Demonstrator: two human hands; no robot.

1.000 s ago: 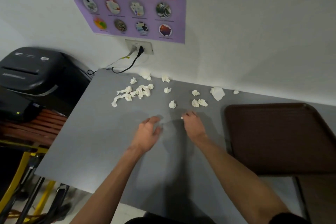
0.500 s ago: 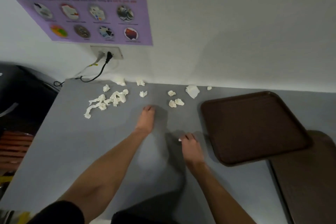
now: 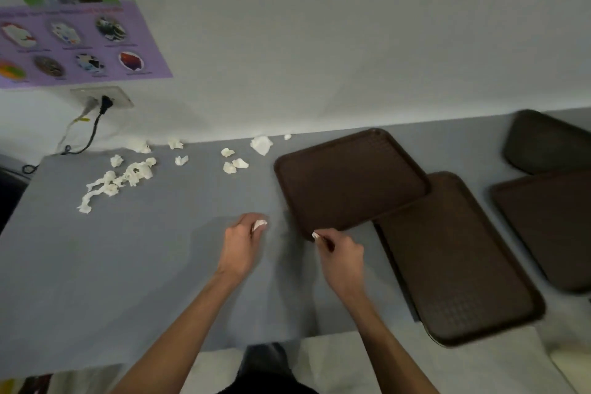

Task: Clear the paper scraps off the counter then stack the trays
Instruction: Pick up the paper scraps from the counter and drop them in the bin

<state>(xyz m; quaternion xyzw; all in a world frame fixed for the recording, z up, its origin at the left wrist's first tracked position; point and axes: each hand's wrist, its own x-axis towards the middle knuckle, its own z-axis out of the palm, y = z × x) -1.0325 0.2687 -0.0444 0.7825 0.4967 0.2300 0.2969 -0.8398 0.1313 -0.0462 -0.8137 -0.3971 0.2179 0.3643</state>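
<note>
Now the left hand [image 3: 241, 245] curls around a scrap [image 3: 258, 224], the right hand [image 3: 342, 254] pinches a bit [image 3: 315, 235] beside the tray [image 3: 350, 179]; more scraps [image 3: 118, 181] litter the counter [image 3: 128, 265].

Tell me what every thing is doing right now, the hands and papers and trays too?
left hand: curled around a white scrap.
right hand: pinching a tiny scrap at its fingertips.
paper scraps: loose, scattered on the counter by the wall.
trays: four, flat, not stacked; one overlaps another.
black plug: plugged into the outlet.
</note>
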